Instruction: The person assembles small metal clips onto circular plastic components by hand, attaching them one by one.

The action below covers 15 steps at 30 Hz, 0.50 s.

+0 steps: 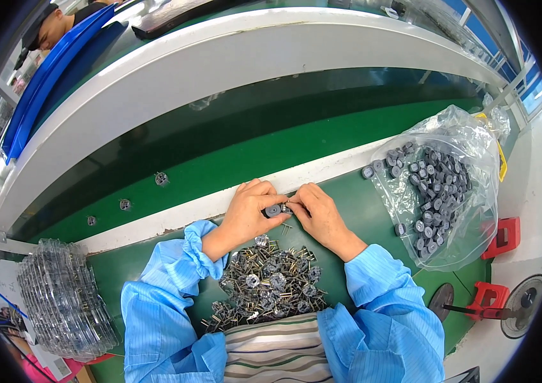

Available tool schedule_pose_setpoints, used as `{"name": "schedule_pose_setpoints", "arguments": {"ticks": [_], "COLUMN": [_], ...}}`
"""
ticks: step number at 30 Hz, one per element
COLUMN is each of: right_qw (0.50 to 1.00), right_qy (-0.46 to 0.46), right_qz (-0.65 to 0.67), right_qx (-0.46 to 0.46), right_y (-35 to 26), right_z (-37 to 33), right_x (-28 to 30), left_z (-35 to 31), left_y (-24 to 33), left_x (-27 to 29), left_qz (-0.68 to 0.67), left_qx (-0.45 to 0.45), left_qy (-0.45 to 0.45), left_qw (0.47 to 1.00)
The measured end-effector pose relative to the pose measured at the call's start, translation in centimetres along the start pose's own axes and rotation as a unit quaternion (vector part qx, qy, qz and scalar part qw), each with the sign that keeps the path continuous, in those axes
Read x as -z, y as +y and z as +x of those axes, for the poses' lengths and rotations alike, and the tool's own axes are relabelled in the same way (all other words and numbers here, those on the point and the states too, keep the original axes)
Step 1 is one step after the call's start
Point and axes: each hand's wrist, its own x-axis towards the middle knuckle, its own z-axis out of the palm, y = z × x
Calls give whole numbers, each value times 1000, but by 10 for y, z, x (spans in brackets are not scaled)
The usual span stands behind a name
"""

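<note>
Green bench point(373, 210), conveyor belt point(252, 153) w/ parts.

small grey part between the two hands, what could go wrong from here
1. The small grey part is pinched only by the fingertips of the left hand and right hand, so it could slip and drop into the pile of metal-legged parts just below.
2. The forearms hang right over that pile; a sleeve might sweep pieces off the table edge.
3. The open plastic bag of grey discs could spill.
</note>
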Motion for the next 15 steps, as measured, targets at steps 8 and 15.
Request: {"name": "schedule_pose_setpoints", "arguments": {"ticks": [8,15], "right_qw": [998,994], "right_qy": [15,-33], "right_qz": [47,55], "right_qx": [-38,-83], "right_y": [-3,-23], "right_z": [-3,-18], "right_x": [2,20], "left_z": [-3,-7], "left_y": [10,6], "left_x": [4,4], "left_qz": [91,34], "left_qx": [11,5], "left_qy": [-10,25], "left_qw": [996,999]}}
